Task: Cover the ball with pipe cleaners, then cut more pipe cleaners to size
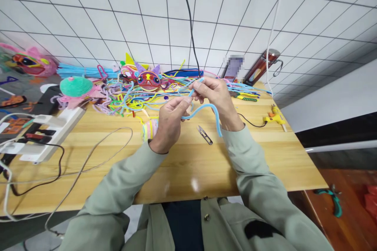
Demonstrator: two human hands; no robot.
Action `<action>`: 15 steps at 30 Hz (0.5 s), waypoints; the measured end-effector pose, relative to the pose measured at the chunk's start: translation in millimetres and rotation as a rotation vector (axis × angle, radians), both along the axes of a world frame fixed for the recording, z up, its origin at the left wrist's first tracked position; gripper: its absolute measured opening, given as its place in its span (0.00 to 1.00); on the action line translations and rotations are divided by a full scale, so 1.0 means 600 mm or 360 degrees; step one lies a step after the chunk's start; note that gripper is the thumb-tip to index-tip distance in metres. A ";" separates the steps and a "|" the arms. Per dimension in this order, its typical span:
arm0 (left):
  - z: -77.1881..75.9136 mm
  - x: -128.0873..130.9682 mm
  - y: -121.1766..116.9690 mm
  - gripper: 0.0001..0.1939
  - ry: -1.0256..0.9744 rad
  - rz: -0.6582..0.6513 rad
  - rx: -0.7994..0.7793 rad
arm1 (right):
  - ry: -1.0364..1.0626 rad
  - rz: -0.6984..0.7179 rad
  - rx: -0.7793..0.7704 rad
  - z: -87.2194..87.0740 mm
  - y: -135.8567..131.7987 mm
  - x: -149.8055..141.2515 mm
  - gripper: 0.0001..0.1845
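Note:
A light blue pipe cleaner (pixel 203 106) is held in the air over the table between my two hands. My left hand (pixel 172 119) pinches it between thumb and fingers, and a loose length curves out to the right and hangs down near my right wrist. With thumb and forefinger, my right hand (pixel 214 96) grips the upper part of the same blue piece, just above and to the right of my left hand. On the tabletop below lie small thread snips (pixel 204 135). A striped pastel bundle (pixel 150 129) sits beside my left wrist, partly hidden by it.
Colourful pipe cleaners (pixel 129 100) pile along the wall around a horned mask figure (pixel 149 80). A turquoise coil (pixel 75 86) and power strip (pixel 54 135) with cables lie left. Rightward are a yellow glue gun (pixel 275 117), green-handled pliers (pixel 246 97) and a brown flask (pixel 262 66).

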State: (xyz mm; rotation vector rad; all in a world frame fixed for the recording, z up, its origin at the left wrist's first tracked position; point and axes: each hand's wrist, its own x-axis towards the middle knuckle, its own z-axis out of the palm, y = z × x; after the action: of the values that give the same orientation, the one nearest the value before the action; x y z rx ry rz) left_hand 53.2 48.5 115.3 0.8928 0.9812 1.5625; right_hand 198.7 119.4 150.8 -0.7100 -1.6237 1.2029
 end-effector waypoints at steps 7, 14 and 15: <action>0.009 -0.008 0.000 0.20 -0.0096 0.0001 0.0071 | 0.0055 -0.0173 0.0064 -0.007 -0.001 -0.010 0.30; 0.003 -0.016 -0.001 0.22 0.0017 -0.0003 0.0050 | 0.0027 -0.0058 0.0002 -0.008 0.010 -0.002 0.30; 0.001 -0.016 0.000 0.22 0.0048 0.0005 0.0037 | 0.0016 -0.0024 -0.0015 -0.008 0.011 -0.001 0.31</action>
State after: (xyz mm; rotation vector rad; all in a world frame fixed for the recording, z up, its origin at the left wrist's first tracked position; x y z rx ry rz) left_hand 43.9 48.3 116.0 0.9338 0.9884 1.5699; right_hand 198.3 126.0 146.2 -0.7198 -1.6026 1.2020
